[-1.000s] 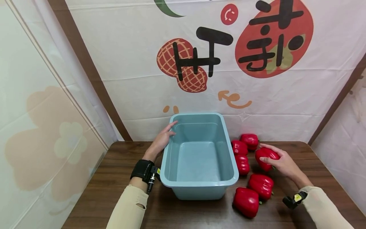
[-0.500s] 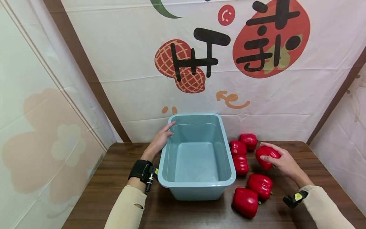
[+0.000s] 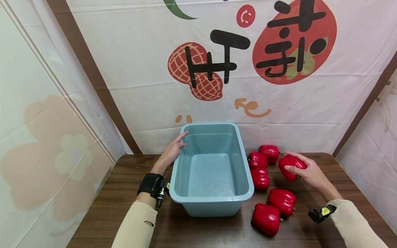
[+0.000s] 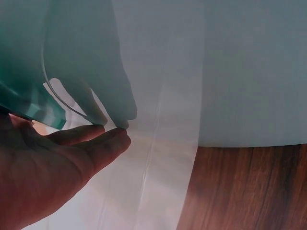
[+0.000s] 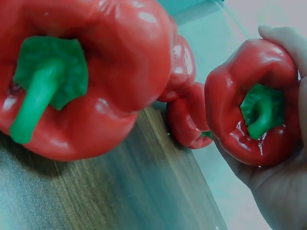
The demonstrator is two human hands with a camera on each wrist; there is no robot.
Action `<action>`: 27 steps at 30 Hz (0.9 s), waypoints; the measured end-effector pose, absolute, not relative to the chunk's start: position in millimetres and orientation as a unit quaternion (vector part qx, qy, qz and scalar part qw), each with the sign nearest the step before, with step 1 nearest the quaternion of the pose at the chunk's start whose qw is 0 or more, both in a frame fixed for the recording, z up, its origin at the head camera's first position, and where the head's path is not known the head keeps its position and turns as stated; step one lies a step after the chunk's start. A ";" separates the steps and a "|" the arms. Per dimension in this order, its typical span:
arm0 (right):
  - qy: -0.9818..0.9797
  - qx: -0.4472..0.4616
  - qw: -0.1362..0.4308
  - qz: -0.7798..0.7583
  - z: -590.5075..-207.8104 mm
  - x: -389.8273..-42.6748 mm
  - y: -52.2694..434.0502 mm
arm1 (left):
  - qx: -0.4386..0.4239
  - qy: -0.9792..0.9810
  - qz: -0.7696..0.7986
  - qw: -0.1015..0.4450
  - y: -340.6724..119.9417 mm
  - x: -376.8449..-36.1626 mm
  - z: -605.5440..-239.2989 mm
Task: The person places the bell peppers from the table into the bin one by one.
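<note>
A red bell pepper sits in the grip of my right hand, thumb on the near side and fingers over the far side. Its green stem faces the camera in the right wrist view. At the left rim of a light-blue plastic tub rests my left hand. Two fingertips show over that rim in the head view. Fairly straight fingers touch the tub in the left wrist view; part of that hand is out of sight.
Several more red bell peppers lie right of the tub, one near the back and one near the front. All stand on a dark wooden table. A printed white cloth hangs behind, close to the tub's far end.
My right hand, holding the bell pepper, has moved slightly right and upward in the head view. The tub has shifted a little left with my left hand on its rim.
</note>
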State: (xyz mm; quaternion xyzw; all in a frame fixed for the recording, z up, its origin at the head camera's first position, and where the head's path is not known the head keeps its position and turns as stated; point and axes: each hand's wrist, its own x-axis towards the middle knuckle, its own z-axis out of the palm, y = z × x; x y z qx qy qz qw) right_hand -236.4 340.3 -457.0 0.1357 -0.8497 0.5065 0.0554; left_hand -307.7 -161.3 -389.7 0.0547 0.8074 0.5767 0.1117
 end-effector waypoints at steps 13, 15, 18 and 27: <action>-0.843 0.125 0.047 0.521 -447.2 -237.0 336.3 | 0.066 0.804 0.583 0.102 -159.8 -307.7 -391.2; -0.845 0.124 0.049 0.517 -446.3 -238.0 335.1 | 0.065 0.803 0.583 0.101 -159.0 -307.4 -390.7; -0.848 0.123 0.051 0.513 -445.1 -239.8 333.1 | 0.064 0.801 0.585 0.106 -159.3 -307.3 -390.4; -0.837 0.137 0.043 0.527 -435.1 -243.2 324.9 | 0.071 0.807 0.578 0.100 -160.3 -306.3 -391.7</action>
